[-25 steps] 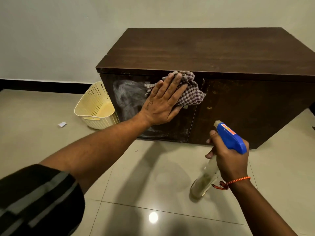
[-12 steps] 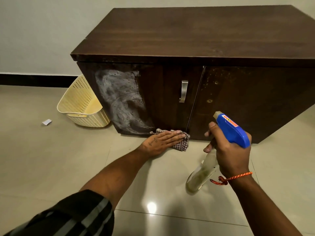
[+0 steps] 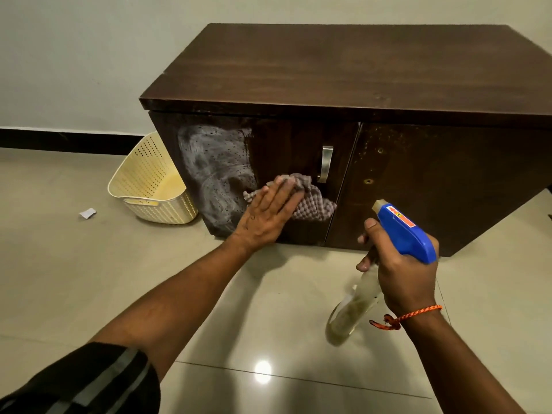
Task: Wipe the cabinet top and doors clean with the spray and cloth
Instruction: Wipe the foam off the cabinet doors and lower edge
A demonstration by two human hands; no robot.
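A black, grey-striped sleeve [image 3: 89, 380] was worn up the arm from the left hand [image 3: 265, 216]; an orange braided thread [image 3: 409, 316] was tied at the other wrist.

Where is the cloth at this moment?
In the head view, the cloth is pressed against the lower part of the cabinet's left door under the left hand, just below the metal handle and right of the whitish smear.
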